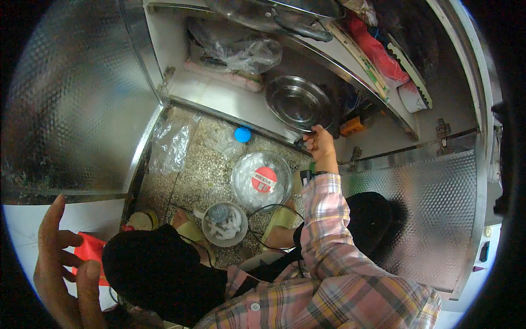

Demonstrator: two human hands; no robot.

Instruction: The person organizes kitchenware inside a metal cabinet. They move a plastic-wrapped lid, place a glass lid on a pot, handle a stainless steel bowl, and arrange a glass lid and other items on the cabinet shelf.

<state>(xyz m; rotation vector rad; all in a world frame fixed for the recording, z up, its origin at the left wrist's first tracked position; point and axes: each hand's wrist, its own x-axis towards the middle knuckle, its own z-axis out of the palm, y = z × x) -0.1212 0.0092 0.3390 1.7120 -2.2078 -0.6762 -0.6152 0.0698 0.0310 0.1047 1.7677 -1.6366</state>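
Observation:
My right hand (322,144) reaches into the low cabinet, its fingers closed at the near rim of a round stainless steel pan (302,103) on the cabinet's bottom shelf. A small dark part, perhaps a handle, shows beside the fingertips. Raised at the far left, my left hand (68,263) holds nothing, its fingers apart, near the open left metal door (82,103). In front of my feet lies a round clear glass lid or dish (242,181) with a red round label bearing writing. A white mug-like pot (204,234) with whitish scraps and a mesh-like grey piece stands between the feet.
A blue bristled scrubber (243,134) and clear plastic bags (168,144) lie on the speckled floor. Bagged items (246,53) rest inside the cabinet. Above hangs over a shelf edge a large dark wok (283,16). The right door (415,214) stands open. A red object (88,251) is near my left hand.

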